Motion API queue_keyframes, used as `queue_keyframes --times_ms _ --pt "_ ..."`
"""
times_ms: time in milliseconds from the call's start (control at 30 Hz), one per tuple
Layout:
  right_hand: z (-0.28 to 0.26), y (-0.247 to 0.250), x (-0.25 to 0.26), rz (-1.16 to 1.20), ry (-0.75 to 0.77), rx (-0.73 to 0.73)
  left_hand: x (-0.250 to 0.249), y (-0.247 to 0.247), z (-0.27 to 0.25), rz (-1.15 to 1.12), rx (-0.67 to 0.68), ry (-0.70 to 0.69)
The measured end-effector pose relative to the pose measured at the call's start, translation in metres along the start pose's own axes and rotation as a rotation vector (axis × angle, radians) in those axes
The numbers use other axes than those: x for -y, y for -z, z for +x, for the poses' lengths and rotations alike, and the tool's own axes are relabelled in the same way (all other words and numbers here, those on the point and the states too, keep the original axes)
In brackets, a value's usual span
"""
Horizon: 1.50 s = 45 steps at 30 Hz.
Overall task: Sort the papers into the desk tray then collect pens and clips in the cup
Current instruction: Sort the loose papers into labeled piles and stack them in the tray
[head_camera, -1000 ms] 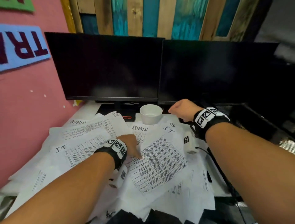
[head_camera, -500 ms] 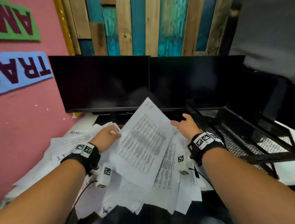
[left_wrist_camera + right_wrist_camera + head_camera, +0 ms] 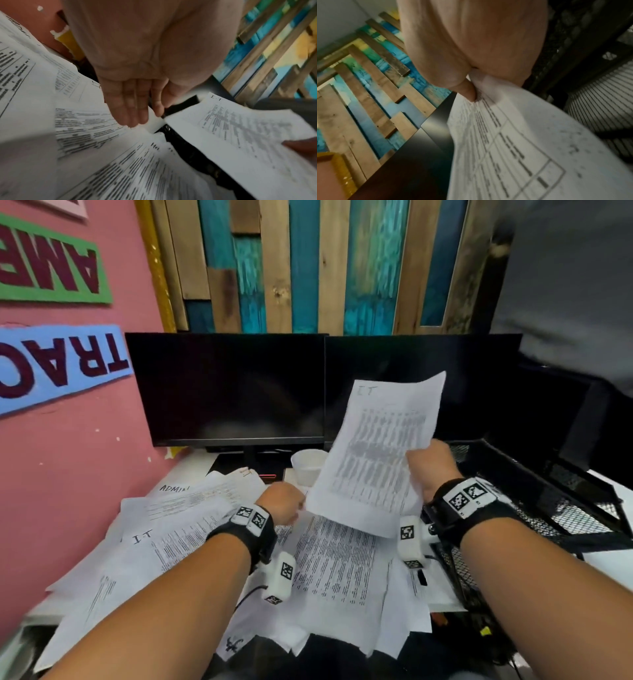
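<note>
Two forearms reach over the paper pile (image 3: 329,563) from head view; right hand (image 3: 432,465) raised, pinching an "I.T" sheet (image 3: 376,453) beside the mesh tray (image 3: 534,484), half covering the cup (image 3: 307,465).

Left wrist: left hand (image 3: 137,94) flat, fingers straight above papers.

Right wrist: thumb (image 3: 467,90) clamps sheet edge; other fingers hidden, print blurred.

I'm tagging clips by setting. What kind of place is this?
Most likely an office desk: two dark monitors side by side, printed sheets headed ADMIN and IT strewn below them, and a black mesh tray to the right.
</note>
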State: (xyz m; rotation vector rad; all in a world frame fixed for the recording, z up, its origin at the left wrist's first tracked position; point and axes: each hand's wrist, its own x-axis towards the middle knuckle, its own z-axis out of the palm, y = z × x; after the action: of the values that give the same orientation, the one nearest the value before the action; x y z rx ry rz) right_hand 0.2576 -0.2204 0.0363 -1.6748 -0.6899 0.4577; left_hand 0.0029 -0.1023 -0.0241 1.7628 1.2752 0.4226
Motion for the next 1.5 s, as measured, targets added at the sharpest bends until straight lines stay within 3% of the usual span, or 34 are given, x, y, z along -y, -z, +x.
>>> queue_keyframes --times_ms 67,167,367,733,1000,1233,1500 --pt "0.009 0.016 0.004 -0.072 0.031 -0.019 0.004 -0.009 0.004 0.188 -0.002 -0.021" --pt "0.012 0.027 0.005 -0.174 0.041 0.07 0.009 -0.022 0.016 0.401 -0.05 -0.005" --pt "0.008 0.025 0.0 -0.313 0.091 0.165 0.019 -0.038 0.025 0.648 -0.097 0.158" --pt "0.01 0.023 -0.004 -0.34 0.035 0.242 0.022 -0.051 0.035 0.519 0.057 0.137" --pt "0.005 0.021 0.006 -0.319 -0.004 0.258 0.02 -0.055 0.033 0.559 -0.002 0.146" --pt "-0.001 0.023 0.025 -0.301 0.054 0.26 0.01 -0.064 0.029 0.612 0.021 0.153" --pt "-0.008 0.038 0.036 -0.304 0.072 0.243 0.013 -0.058 0.037 0.608 0.044 0.07"
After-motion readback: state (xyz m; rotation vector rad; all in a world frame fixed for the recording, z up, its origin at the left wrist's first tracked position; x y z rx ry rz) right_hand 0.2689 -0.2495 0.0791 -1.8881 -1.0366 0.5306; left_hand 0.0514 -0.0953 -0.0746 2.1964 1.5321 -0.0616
